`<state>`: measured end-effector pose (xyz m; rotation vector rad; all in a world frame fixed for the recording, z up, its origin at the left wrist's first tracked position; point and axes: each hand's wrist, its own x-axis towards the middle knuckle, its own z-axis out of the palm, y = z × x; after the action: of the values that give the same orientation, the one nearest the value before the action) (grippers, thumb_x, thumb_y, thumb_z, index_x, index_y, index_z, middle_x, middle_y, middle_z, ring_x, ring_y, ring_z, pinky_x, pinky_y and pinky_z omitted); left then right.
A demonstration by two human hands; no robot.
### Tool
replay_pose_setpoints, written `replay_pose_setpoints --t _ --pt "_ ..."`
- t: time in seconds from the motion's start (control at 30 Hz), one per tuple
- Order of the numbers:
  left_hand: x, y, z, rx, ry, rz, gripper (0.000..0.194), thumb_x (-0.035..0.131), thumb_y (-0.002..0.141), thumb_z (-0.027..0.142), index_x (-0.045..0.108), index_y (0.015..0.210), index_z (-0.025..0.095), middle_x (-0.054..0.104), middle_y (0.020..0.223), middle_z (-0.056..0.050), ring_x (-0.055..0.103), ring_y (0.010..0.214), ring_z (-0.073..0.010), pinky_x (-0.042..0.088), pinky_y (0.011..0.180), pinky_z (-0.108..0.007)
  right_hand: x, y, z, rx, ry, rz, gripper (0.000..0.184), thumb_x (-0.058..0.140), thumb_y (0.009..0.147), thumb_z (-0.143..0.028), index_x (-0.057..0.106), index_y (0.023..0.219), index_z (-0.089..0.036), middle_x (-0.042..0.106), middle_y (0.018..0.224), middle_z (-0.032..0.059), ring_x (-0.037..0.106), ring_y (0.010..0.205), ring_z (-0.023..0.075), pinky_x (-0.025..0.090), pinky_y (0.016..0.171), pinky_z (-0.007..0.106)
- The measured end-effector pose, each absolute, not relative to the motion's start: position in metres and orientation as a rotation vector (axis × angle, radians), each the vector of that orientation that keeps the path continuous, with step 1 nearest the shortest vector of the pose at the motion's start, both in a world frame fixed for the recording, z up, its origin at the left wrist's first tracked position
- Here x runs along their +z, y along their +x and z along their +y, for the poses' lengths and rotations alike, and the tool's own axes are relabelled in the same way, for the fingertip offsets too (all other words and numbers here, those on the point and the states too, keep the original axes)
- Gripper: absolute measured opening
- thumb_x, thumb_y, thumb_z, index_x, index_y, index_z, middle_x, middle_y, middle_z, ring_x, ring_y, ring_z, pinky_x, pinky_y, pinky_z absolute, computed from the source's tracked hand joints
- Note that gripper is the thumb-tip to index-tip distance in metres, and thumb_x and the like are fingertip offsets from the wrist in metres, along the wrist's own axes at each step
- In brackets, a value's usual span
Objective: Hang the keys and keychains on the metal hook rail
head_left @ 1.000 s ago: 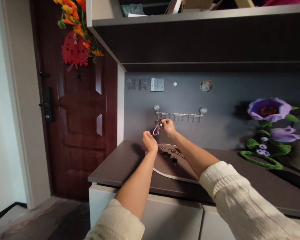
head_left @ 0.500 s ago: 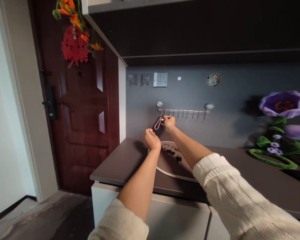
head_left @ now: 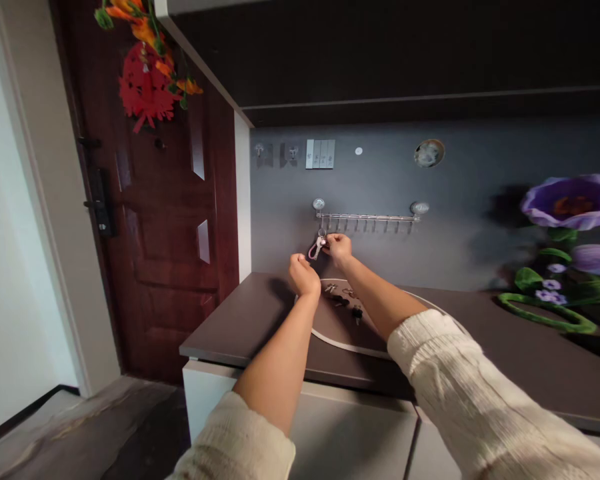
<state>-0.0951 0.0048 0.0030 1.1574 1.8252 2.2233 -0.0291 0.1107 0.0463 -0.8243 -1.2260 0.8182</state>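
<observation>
A chrome hook rail (head_left: pixel 367 217) is fixed to the grey wall above a dark counter. My right hand (head_left: pixel 338 247) is raised just under the rail's left end, fingers pinched on a key with a pink strap (head_left: pixel 316 249) at the leftmost hook. My left hand (head_left: pixel 303 275) hovers a little lower and to the left, fingers curled closed, close to the strap's loop; whether it holds anything is hidden. Below both hands a round tray (head_left: pixel 340 337) on the counter holds several loose keys (head_left: pixel 343 298).
A dark red door (head_left: pixel 155 213) with a black handle stands at the left. Light switches (head_left: pixel 319 153) and two small hooks sit on the wall above the rail. A large purple artificial flower (head_left: pixel 567 203) with green stems occupies the counter's right end.
The view has tilted down and shifted slightly. My right hand stays at the leftmost hook with the pink-strapped key; the strap has swung a little. My left hand has barely moved.
</observation>
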Motion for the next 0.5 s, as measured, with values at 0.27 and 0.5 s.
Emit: replay_pose_setpoints --t 0.27,0.5 --pt "0.007 -0.097 -0.002 2.057 1.169 1.884 0.022 0.033 0.084 0.018 0.055 0.086 0.018 0.063 0.078 -0.004 0.056 0.072 -0.0132 0.035 0.065 -0.023 0.047 -0.014 0.090 0.865 -0.878 -1.250 0.008 0.047 0.072 -0.018 0.051 0.066 -0.015 0.056 0.065 -0.0001 0.052 0.058 0.0068 0.042 0.054 0.018" --pt "0.004 -0.100 -0.002 1.972 1.210 1.905 0.023 0.031 0.086 0.021 0.054 0.087 0.019 0.063 0.081 -0.003 0.055 0.073 -0.0126 0.035 0.064 -0.023 0.049 0.008 0.059 0.890 -0.817 -1.370 0.009 0.053 0.071 -0.024 0.053 0.070 -0.014 0.059 0.071 0.0026 0.053 0.063 0.0080 0.040 0.055 0.018"
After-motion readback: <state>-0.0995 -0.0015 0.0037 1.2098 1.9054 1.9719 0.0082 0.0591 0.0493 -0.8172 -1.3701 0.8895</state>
